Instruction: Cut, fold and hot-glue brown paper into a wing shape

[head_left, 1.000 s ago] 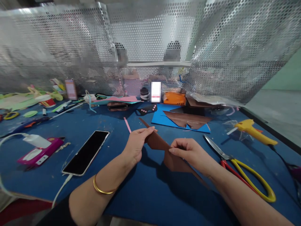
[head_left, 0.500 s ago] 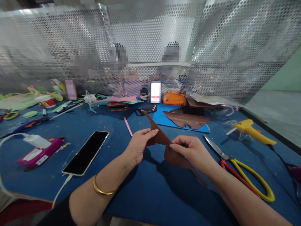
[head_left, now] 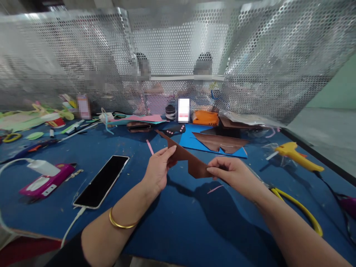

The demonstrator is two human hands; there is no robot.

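**Clutter on the blue table**

Phone (head_left: 102,181) lies screen-up at left, cable attached. Pink case (head_left: 46,182) further left. Yellow glue gun (head_left: 297,156) at right, yellow-handled scissors (head_left: 299,211) nearer. Blue sheet (head_left: 189,139) carries brown cut-outs (head_left: 221,141). Perforated metal screen (head_left: 83,59) behind.

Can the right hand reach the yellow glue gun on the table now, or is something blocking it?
Probably yes, but not freely: the right hand is pinching the brown paper piece together with the left hand. The glue gun lies uncovered to its right, with bare blue table between.
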